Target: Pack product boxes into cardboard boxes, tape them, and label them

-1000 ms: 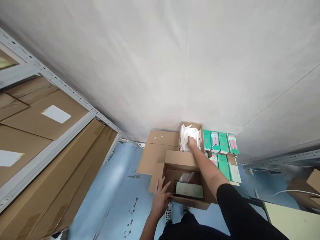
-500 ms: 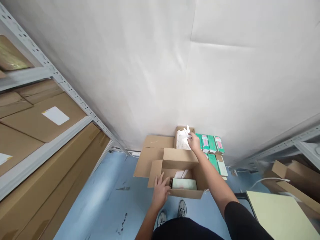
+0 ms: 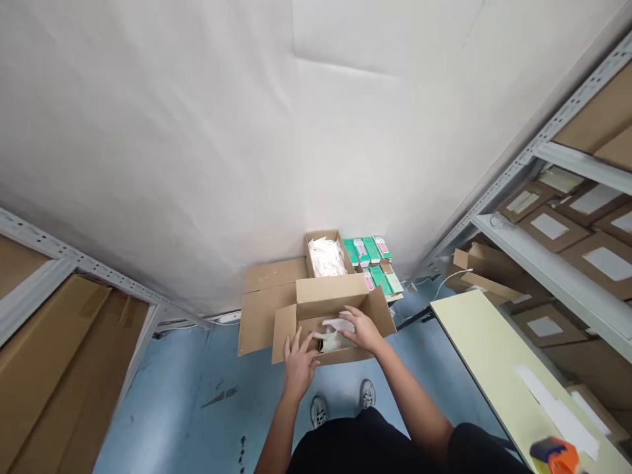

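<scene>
At lower centre, the right hand [image 3: 364,332] pinches paper [image 3: 338,324], probably light, soft and best edge-held, the left hand [image 3: 298,368] spread.

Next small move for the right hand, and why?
Probably lower the white piece and release: the right hand appears to pinch it over the open carton, whose flaps stand spread, and the left hand is at the near-left rim, out of its way.

No legible text, brand or number, white labels [image 3: 549,226] on brown cartons [image 3: 575,229] along the front edge of the right-hand shelf [image 3: 553,275], print unreadable, pink panels [image 3: 361,249] on green boxes [image 3: 370,250], markings too small to resolve
</scene>
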The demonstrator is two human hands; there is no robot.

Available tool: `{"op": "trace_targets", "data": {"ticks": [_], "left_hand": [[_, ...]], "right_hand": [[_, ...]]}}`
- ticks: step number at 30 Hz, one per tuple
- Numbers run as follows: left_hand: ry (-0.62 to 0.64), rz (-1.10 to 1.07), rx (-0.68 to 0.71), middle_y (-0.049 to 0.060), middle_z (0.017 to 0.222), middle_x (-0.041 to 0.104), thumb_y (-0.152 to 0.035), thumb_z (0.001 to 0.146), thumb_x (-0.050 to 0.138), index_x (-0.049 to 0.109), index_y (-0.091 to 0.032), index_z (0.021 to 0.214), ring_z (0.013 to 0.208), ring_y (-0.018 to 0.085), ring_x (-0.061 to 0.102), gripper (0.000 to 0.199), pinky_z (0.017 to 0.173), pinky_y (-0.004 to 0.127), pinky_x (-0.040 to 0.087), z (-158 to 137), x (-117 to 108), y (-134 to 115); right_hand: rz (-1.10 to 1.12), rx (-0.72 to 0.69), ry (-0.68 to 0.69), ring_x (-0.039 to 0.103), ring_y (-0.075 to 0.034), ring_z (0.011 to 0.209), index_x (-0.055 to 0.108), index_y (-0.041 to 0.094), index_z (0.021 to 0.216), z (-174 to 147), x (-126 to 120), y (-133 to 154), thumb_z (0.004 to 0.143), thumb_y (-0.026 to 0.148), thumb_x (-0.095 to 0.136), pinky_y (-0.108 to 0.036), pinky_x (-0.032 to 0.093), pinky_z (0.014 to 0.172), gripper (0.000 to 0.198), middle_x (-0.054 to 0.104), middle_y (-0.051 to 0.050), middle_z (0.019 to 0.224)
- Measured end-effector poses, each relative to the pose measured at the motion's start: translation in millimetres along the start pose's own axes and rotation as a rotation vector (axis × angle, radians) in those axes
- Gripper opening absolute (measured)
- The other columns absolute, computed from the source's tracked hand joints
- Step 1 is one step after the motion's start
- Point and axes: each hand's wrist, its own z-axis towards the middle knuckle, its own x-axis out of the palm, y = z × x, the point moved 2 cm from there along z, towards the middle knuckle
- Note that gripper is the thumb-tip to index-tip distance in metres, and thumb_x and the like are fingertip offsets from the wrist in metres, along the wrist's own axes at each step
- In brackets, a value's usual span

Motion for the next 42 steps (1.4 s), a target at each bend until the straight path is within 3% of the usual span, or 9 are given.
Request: {"op": "trace_targets", "data": {"ticks": [8, 13, 20, 27, 35, 42], "left_hand": [[0.045, 0.034, 0.093, 0.004, 0.147, 0.062, -0.017, 0.082, 0.071, 0.081, -0.03, 0.091, 0.153, 0.04, 0.032, 0.019, 0.125, 0.07, 0.015, 5.1, 4.9, -48.9], [0.082, 0.082, 0.193, 0.005, 0.146, 0.063, -0.015, 0.08, 0.071, 0.081, -0.029, 0.089, 0.151, 0.041, 0.035, 0.019, 0.124, 0.07, 0.019, 34.7, 32.6, -113.1], [0.193, 0.079, 0.306, 0.005, 0.146, 0.063, -0.018, 0.077, 0.077, 0.081, -0.027, 0.086, 0.151, 0.042, 0.035, 0.014, 0.123, 0.069, 0.022, 79.6, 100.9, -238.4], [0.323, 0.037, 0.52, 0.007, 0.145, 0.063, -0.018, 0.077, 0.077, 0.081, -0.026, 0.088, 0.152, 0.041, 0.033, 0.014, 0.124, 0.07, 0.018, 116.8, 180.1, -356.9], [0.501, 0.004, 0.776, 0.006, 0.148, 0.061, -0.02, 0.076, 0.077, 0.081, -0.027, 0.087, 0.155, 0.041, 0.028, 0.013, 0.125, 0.069, 0.014, 170.4, 257.7, -452.5], [0.615, -0.031, 0.986, 0.005, 0.146, 0.063, -0.018, 0.075, 0.076, 0.081, -0.025, 0.084, 0.155, 0.038, 0.03, 0.012, 0.128, 0.063, 0.012, 232.6, 322.3, -507.3]], "right_hand": [[0.054, -0.047, -0.199, 0.051, -0.029, 0.142, 0.069, 0.024, 0.132, -38.7, -54.9, -21.1, 0.091, 0.026, 0.067, -0.051, 0.044, 0.118, 0.041, 0.057, -0.013, 0.15], [0.027, 0.022, -0.312, 0.046, -0.031, 0.146, 0.065, 0.024, 0.138, -87.8, -104.9, -69.7, 0.093, 0.029, 0.065, -0.053, 0.041, 0.121, 0.045, 0.053, -0.013, 0.154], [0.034, 0.193, -0.5, 0.05, -0.03, 0.143, 0.063, 0.027, 0.14, -203.5, -181.4, -175.6, 0.095, 0.031, 0.061, -0.052, 0.045, 0.118, 0.045, 0.055, -0.011, 0.153], [-0.018, 0.433, -0.657, 0.052, -0.032, 0.141, 0.064, 0.026, 0.139, -322.7, -233.2, -264.6, 0.094, 0.032, 0.061, -0.054, 0.044, 0.118, 0.046, 0.058, -0.012, 0.15], [-0.103, 0.736, -0.879, 0.052, -0.031, 0.141, 0.059, 0.026, 0.145, -421.0, -259.5, -315.1, 0.095, 0.035, 0.059, -0.053, 0.046, 0.117, 0.051, 0.055, -0.012, 0.152], [-0.134, 0.961, -0.96, 0.053, -0.03, 0.14, 0.059, 0.027, 0.145, -449.8, -268.2, -333.9, 0.095, 0.035, 0.06, -0.053, 0.046, 0.117, 0.05, 0.057, -0.012, 0.15]]}}
